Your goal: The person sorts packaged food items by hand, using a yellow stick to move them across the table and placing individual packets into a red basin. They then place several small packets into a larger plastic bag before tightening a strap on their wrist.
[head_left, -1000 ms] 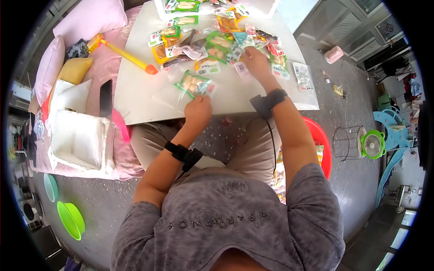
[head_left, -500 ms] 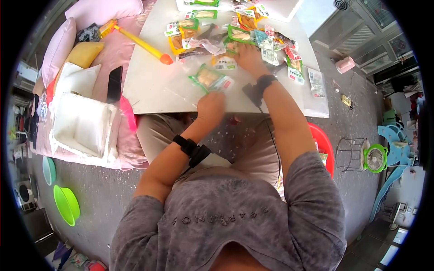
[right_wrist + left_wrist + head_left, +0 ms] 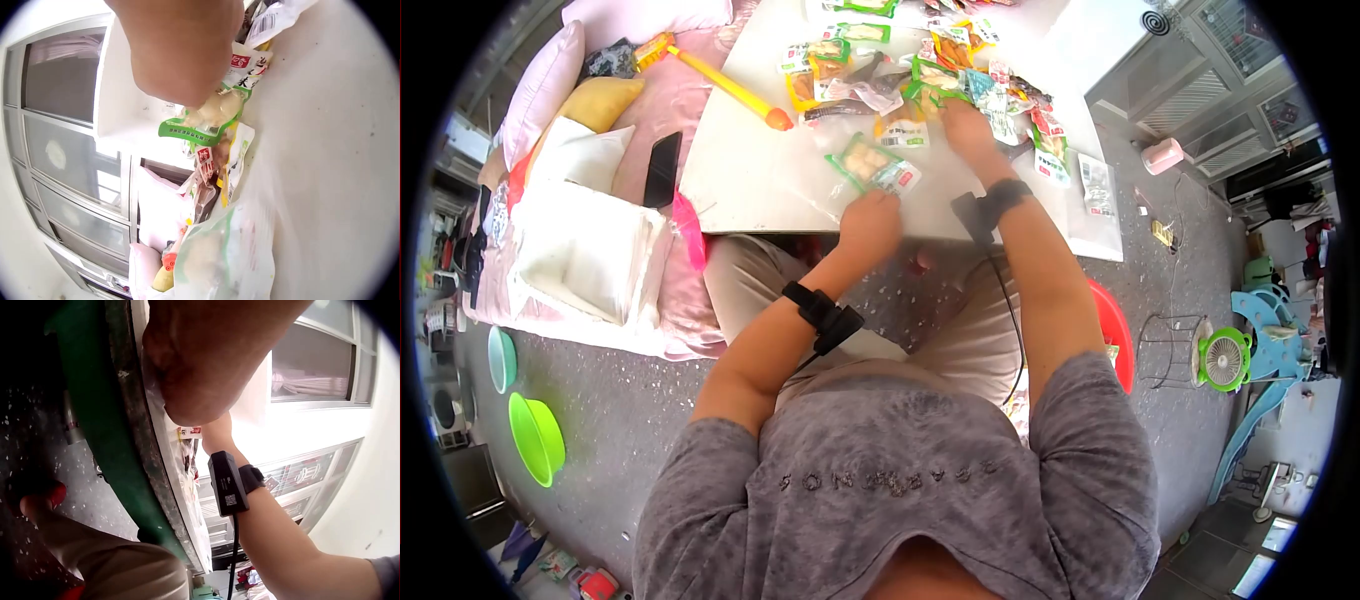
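Green-edged packet [image 3: 866, 160] lies beyond the nearer left hand [image 3: 869, 226], which pinches its near end, long axis slanting far-left to near-right; right hand [image 3: 969, 133]: grip not determinable.

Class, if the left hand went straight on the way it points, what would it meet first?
Likely the green-edged packet just beyond the left hand; whether the two touch is unclear.

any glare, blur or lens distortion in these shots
Head view: fisheye bending, black corners; left wrist view: the white wall is nearly blown out, the left edge very dark; right wrist view: the nearest packet looks hazy and soft.
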Motion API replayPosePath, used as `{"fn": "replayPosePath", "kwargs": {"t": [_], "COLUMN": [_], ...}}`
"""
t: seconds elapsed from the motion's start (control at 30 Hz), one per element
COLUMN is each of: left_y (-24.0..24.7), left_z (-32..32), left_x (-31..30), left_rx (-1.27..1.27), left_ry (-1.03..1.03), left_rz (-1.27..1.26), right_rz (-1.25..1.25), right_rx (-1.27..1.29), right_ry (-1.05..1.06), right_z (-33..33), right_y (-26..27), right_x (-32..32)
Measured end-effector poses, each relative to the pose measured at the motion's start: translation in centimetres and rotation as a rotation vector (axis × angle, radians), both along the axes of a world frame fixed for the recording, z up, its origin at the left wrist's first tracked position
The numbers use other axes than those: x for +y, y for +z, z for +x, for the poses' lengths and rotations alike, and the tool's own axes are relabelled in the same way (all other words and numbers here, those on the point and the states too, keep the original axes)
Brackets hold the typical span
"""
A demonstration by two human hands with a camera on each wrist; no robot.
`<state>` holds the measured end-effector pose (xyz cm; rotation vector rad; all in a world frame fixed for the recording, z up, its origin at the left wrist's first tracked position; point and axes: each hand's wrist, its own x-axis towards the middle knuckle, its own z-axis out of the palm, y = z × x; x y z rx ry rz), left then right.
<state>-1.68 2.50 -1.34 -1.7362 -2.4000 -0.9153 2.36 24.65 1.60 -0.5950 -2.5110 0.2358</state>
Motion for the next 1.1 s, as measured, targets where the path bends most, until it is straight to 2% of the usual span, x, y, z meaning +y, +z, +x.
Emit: {"fn": "replayPosePath", "kwargs": {"t": [0.13, 0.23, 0.27, 0.37, 0.4, 0.5, 0.7, 0.87, 0.97, 1.07, 1.1], "left_y": [0.3, 1.1, 1.5, 1.1, 0.9, 1.0, 1.0, 1.9, 2.4, 2.6, 2.6], "left_z": [-0.1, 0.3, 0.5, 0.4, 0.3, 0.2, 0.9, 1.3, 1.6, 1.8, 1.8], "left_x": [-0.4, -1.3, -1.6, -2.1, -2.0, -1.6, -0.9, -1.2, -1.6, -1.7, -1.7], "left_rx": [0.014, 0.02, -0.013, -0.119, -0.152, -0.24, -0.212, -0.074, -0.016, 0.013, 0.019], "left_ry": [-0.003, 0.064, 0.093, 0.12, 0.116, 0.082, 0.038, 0.041, 0.028, 0.011, 0.007], "left_rz": [0.014, -0.038, -0.087, -0.103, -0.08, 0.085, 0.134, 0.019, 0.001, 0.008, 0.008], "right_rz": [-0.595, -0.849, -1.031, -1.206, -1.263, -1.21, -1.158, -0.998, -0.909, -1.159, -1.17], "right_rx": [0.269, 0.274, 0.286, 0.265, 0.28, 0.099, -0.104, -0.249, -0.423, -0.344, -0.339], "right_ry": [0.045, 0.037, 0.031, 0.101, 0.055, 0.006, 0.105, 0.185, 0.268, 0.24, 0.256], "right_z": [2.0, 4.6, 5.9, 9.0, 10.0, 12.3, 11.9, 10.3, 9.5, 9.4, 9.2], "right_y": [1.8, 2.6, 3.5, 4.6, 4.2, 5.4, 4.4, 5.2, 5.0, 6.0, 5.4], "right_x": [0.0, -1.8, -3.4, -6.6, -7.1, -9.5, -10.0, -9.7, -8.8, -9.2, -8.8]}}
